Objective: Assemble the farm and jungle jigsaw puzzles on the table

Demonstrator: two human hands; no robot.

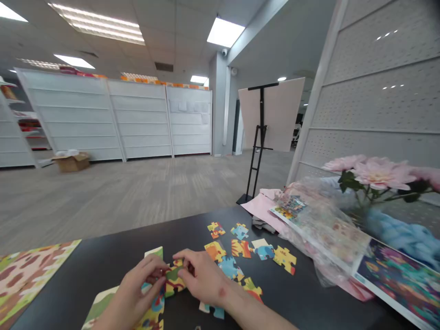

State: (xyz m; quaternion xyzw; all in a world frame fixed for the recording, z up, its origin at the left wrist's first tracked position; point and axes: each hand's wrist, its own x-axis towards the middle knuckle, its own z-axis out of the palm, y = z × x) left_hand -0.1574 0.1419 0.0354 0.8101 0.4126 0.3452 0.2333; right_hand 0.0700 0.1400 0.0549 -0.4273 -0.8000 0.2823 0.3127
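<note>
My right hand (204,277) pinches a green and yellow puzzle piece (171,280) between thumb and fingers, low over the dark table. My left hand (142,284) is closed, its fingertips at the left edge of that same piece. Beneath and beside my left hand lies a joined section of puzzle (101,305), partly covered by the hand. To the right of my right hand are several loose pieces, among them a yellow piece (285,260), a blue piece (264,250) and an orange piece (241,248). My right forearm hides part of the pieces near it.
A larger puzzle picture (34,272) lies at the table's left edge. On the right are plastic wrapping (330,229), a printed picture sheet (402,279) and pink flowers (380,173). Beyond the black table (137,238) stand an easel (259,137) and a cardboard box (71,162).
</note>
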